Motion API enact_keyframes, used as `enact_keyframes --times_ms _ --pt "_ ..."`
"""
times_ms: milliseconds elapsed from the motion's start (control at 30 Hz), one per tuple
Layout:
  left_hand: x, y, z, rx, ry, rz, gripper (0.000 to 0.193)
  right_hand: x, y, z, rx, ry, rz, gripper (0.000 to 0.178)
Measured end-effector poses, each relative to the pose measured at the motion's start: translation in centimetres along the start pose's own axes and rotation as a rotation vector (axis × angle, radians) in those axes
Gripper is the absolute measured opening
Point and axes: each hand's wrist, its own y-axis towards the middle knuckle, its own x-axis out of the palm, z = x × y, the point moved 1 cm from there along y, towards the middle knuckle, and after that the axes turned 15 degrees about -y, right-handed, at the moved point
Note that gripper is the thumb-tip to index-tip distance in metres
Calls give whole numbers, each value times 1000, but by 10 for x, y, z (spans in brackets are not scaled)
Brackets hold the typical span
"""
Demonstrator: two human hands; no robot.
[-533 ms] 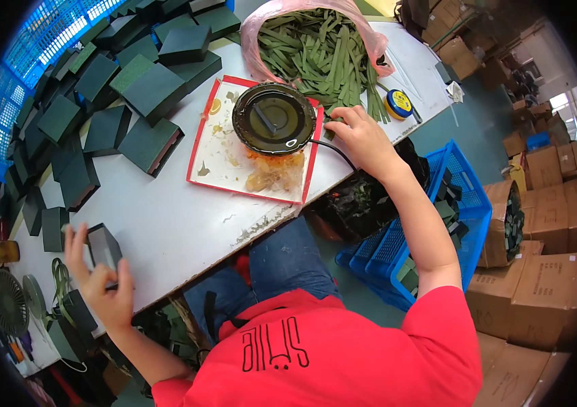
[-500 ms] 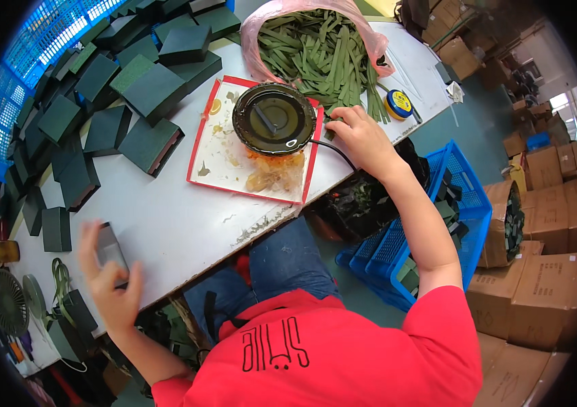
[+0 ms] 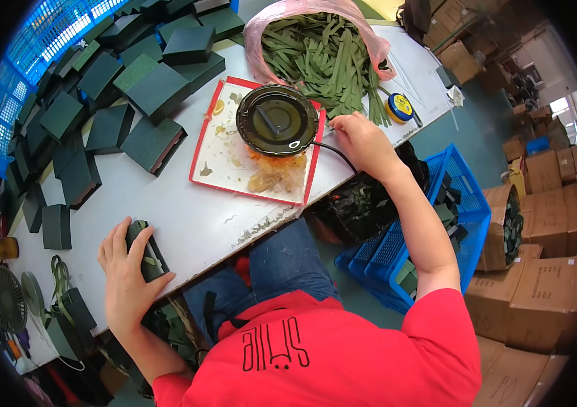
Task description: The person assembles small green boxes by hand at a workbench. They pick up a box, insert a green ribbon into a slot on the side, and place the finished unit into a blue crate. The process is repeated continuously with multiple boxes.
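On the near left of the table my left hand point(image 3: 125, 271) is closed around a small dark green box point(image 3: 151, 256), thumb on its near side and fingers over the far end. A paler band shows on the box's face. My right hand point(image 3: 366, 144) is in a pinch just right of a round black pot point(image 3: 277, 121) of dark liquid with a stick in it. What those fingertips hold, if anything, is too small to tell. Beyond them, green ribbon strips point(image 3: 322, 61) spill from a pink plastic bag point(image 3: 256, 47).
The pot stands on a stained white tray with a red rim point(image 3: 200, 152); its black cable point(image 3: 336, 150) runs off the near edge. Dark green boxes point(image 3: 156, 91) pile at the left. A blue-yellow round tin point(image 3: 399, 107) sits at the right, above a blue crate point(image 3: 468, 224) and cartons point(image 3: 546, 292).
My left hand has come down and closed on the small box, which has turned and shifted right. My right hand's fingertips have drawn together beside the pot.
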Motion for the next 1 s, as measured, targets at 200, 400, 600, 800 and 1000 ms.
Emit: enact_keyframes --times_ms 200,400,600,800,1000 --pt "5 -1 2 29 62 22 89 -4 -8 3 324 420 -38 15" --pt "7 1 2 -8 -47 6 94 -1 -6 -2 576 782 -49 26" --pt "10 1 7 29 -33 -15 93 -1 -9 6 523 648 -162 22" --pt "10 1 8 29 -40 -14 93 -7 -7 7 583 1027 -9 11" --pt "11 1 7 32 -48 -13 93 -12 -2 8 680 1104 24 13"
